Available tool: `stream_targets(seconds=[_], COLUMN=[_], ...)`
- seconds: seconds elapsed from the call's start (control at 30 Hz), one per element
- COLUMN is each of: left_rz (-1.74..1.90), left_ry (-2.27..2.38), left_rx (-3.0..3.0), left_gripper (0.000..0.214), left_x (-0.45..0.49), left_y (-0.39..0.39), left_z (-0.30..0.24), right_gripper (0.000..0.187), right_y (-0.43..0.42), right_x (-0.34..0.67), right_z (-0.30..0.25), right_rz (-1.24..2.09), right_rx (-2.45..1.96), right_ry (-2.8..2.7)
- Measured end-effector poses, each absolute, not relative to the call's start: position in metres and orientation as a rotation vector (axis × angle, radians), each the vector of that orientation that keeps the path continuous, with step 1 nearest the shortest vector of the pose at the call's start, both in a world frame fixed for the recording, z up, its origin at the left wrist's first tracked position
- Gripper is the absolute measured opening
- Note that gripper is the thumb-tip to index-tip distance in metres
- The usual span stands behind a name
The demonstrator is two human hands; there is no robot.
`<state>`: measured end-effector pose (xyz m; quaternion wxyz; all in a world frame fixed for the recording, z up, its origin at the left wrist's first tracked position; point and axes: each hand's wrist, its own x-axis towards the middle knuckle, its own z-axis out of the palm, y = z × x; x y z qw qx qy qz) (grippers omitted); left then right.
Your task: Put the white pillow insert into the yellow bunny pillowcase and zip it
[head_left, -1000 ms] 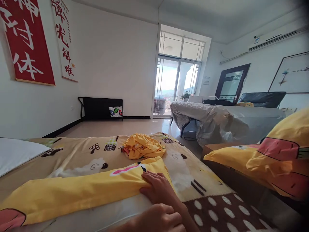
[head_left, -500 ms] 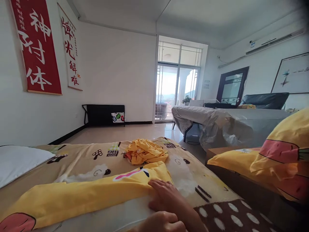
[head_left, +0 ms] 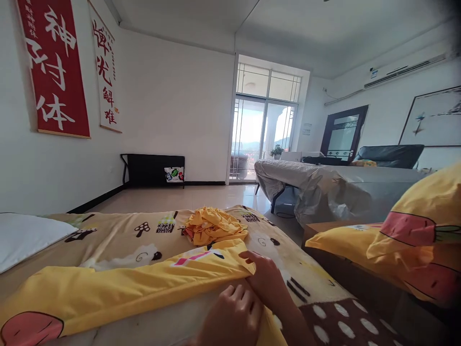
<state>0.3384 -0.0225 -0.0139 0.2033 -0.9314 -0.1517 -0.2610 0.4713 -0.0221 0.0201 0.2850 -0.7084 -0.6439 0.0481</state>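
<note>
A yellow cartoon-print pillowcase (head_left: 144,278) stretches across the front of the bed, partly over a white pillow (head_left: 154,319) whose near side shows. My right hand (head_left: 264,269) is closed on the case at its right end, thumb and fingers on the cloth near the corner. My left hand (head_left: 236,307) is closed in a fist just below and left of it, against the right end of the pillow. What its fingers grip is hidden. Beyond both hands lies a crumpled orange-yellow cloth (head_left: 216,226).
The bed has a beige sheep-print blanket (head_left: 122,235) with a brown polka-dot border. Another white pillow (head_left: 32,240) lies at the left. Yellow pillows (head_left: 418,230) are stacked on a wooden surface at the right. Behind stands a plastic-covered table (head_left: 324,187).
My right hand has gone from lying flat on the case to grasping its right corner. My left hand has come further up into view. Yellow cloth now shows at the lower right.
</note>
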Motion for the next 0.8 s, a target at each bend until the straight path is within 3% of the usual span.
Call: stream_targets(seconds=[0.23, 0.5, 0.6, 0.7, 0.8], left_rz=[-0.405, -0.024, -0.047, -0.237, -0.240], left_ry=[-0.967, -1.077, -1.109, -1.155, -1.160], left_rx=[-3.161, -3.196, -3.180, -3.205, -3.253], left_gripper=[0.055, 0.049, 0.044, 0.056, 0.051], left_x=[0.316, 0.319, 0.327, 0.329, 0.329], left_y=[-0.024, -0.009, 0.005, 0.014, 0.015], left_z=[0.013, 0.029, 0.019, 0.009, 0.006], right_gripper=[0.055, 0.048, 0.045, 0.043, 0.042], right_y=[-0.029, -0.025, -0.018, -0.008, 0.000], right_x=[0.465, 0.463, 0.466, 0.469, 0.470], right_z=[0.025, 0.023, 0.016, 0.006, -0.002], right_rz=[-0.052, -0.112, -0.081, -0.002, 0.111], right_rx=[-1.951, -2.058, -2.055, -1.821, -1.643], right_ry=[-1.701, -1.691, -1.647, -1.639, -1.583])
